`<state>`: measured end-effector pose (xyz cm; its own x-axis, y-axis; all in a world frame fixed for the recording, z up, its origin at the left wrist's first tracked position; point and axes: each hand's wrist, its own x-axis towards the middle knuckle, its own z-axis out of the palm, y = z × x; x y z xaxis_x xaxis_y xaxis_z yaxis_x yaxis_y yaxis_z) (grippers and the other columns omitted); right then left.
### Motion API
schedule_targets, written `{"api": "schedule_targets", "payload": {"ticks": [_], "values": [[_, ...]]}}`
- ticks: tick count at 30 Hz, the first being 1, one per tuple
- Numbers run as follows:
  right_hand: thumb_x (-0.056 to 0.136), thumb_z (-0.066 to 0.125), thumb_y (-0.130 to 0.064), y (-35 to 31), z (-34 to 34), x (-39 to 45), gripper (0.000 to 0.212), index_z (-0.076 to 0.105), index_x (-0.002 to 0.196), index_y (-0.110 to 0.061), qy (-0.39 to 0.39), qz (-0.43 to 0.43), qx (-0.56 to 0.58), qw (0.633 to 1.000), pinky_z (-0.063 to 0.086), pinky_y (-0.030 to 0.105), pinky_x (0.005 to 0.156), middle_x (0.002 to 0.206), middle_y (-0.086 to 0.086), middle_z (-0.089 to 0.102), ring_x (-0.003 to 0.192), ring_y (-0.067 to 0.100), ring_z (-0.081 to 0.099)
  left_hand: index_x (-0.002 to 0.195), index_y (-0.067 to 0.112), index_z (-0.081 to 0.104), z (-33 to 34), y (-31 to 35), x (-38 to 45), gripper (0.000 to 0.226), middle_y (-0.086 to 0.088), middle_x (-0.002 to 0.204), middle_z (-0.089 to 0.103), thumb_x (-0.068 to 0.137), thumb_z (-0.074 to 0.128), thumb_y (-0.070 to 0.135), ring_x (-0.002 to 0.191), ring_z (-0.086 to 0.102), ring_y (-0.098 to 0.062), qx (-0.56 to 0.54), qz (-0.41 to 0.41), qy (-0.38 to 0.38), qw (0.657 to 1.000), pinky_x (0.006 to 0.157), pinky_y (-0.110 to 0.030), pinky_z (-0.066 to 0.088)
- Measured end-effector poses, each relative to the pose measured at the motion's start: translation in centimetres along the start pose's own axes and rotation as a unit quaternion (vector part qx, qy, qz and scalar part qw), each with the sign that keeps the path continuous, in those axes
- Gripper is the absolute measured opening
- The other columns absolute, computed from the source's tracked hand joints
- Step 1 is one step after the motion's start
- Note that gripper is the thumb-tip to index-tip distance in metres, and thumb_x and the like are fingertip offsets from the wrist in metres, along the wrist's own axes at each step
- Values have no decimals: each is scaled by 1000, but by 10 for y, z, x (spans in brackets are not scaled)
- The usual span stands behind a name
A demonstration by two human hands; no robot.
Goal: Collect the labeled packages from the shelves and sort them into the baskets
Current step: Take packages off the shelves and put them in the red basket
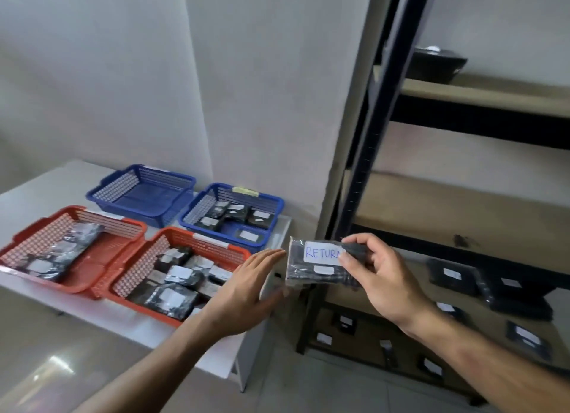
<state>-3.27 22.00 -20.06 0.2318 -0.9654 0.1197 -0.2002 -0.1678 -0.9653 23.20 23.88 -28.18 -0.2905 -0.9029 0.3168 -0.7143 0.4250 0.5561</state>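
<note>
Between the right hand's [381, 277] pinching fingers [354, 247], a black package [314, 263] labelled RETURN, left hand [249, 286] flat-fingered just beside it, baskets [172, 277] beyond; risk: loose pinch drops it, or half-covered label missorts it.

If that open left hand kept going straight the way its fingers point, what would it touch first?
Most likely the black package labeled "RETURN", held by the right hand. The left hand has its fingertips just short of the package's left edge, though depth is hard to judge from this view.
</note>
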Motion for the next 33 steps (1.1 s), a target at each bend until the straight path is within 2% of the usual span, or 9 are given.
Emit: {"api": "schedule_targets", "payload": {"ticks": [3,6,8,14,18,20,23,28,33], "values": [[94,69,-11,-15,77,19,14,64,106,-16,-5,1,17,1000,53,27,78,92,3,73,83,12,66,154,18,41,-54,-47,-34,68,6,156,44,98,56,52,147,33,-7,6,-17,9,1000,120,-28,29],[93,71,-18,-23,147,34,13,66,103,-25,-13,4,31,999,54,45,88,99,9,74,94,30,70,154,19,40,-104,-89,-69,68,6,156,44,97,58,50,147,33,-7,17,-38,9,999,120,-30,30],[93,70,-17,-26,189,42,13,66,103,-25,-17,13,46,999,54,51,92,101,13,74,99,37,68,153,18,42,-134,-113,-92,68,5,155,45,97,57,52,146,36,-8,22,-56,11,998,119,-32,33],[92,71,-25,-20,295,65,12,66,102,-29,-49,53,63,995,55,53,95,101,11,73,99,31,69,154,22,41,-201,-177,-144,70,12,155,42,96,53,59,145,32,-2,38,-111,26,993,118,-24,29],[95,68,-20,-5,351,85,11,66,101,-30,-68,84,62,992,59,43,86,100,8,75,97,27,72,155,22,38,-225,-223,-166,66,15,153,39,99,58,51,137,20,18,44,-149,29,987,111,-3,14],[96,67,-19,4,376,99,12,65,102,-30,-71,99,61,991,59,44,86,101,8,75,96,26,72,156,25,36,-237,-246,-173,68,18,153,36,98,56,54,136,20,17,44,-174,25,984,113,-9,17],[97,66,-22,20,417,126,11,64,106,-28,-73,116,49,989,60,45,82,101,8,75,94,27,72,157,27,33,-253,-284,-180,70,9,160,37,98,57,54,145,29,-1,49,-198,11,979,118,-28,27],[97,65,-21,47,492,184,10,62,103,-29,-58,151,10,987,60,39,64,96,4,75,82,22,72,156,23,36,-284,-357,-175,68,3,156,42,98,58,51,141,36,-8,39,-237,-29,970,117,-34,35],[97,64,-24,79,557,230,11,60,104,-30,-57,205,-33,976,62,39,80,108,0,70,98,16,70,152,22,42,-306,-433,-171,66,1,149,49,96,62,49,137,42,-16,36,-281,-71,957,113,-40,42]]}}
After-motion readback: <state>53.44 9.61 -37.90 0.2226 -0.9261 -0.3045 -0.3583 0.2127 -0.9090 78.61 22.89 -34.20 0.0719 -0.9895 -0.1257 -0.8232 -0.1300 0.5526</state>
